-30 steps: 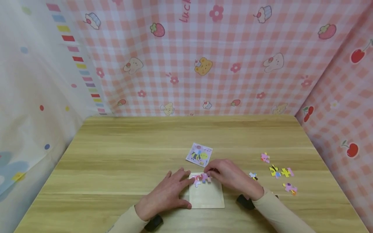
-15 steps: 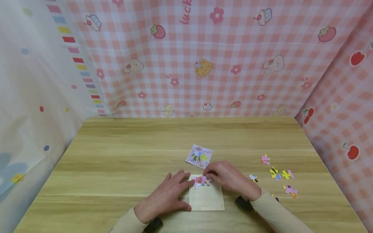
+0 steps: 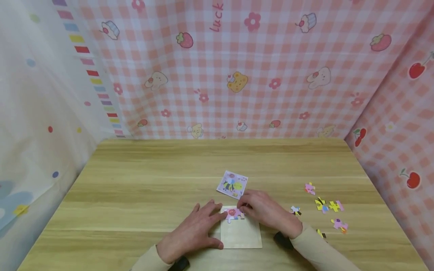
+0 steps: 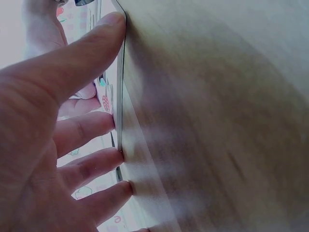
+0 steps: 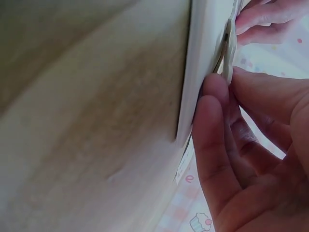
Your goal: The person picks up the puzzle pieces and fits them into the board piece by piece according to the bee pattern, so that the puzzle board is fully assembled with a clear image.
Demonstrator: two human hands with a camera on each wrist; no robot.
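Note:
A square wooden puzzle tray (image 3: 242,236) lies in front of me, with pink jigsaw pieces (image 3: 232,213) at its top left. Along the tray's left edge, my left hand (image 3: 194,230) rests with fingers spread and thumb at the lower corner. In the left wrist view, the thumb (image 4: 108,24) and fingertips press near that edge. My right hand (image 3: 264,210) is over the tray's top right. The right wrist view shows its thumb and fingertips pinching a thin puzzle piece (image 5: 230,55), seen edge-on; its printed face is mostly hidden.
Behind the tray lies a square bee picture card (image 3: 232,184). Loose pieces are scattered to the right: a pink one (image 3: 309,188), a yellow-black one (image 3: 320,205), a purple one (image 3: 340,225) and others. A checked curtain (image 3: 217,75) hangs behind the table (image 3: 135,180).
My right hand's fingers shift slightly at the tray's top right, still pinching the piece. The left hand keeps its place at the edge. The head view has tilted up slightly.

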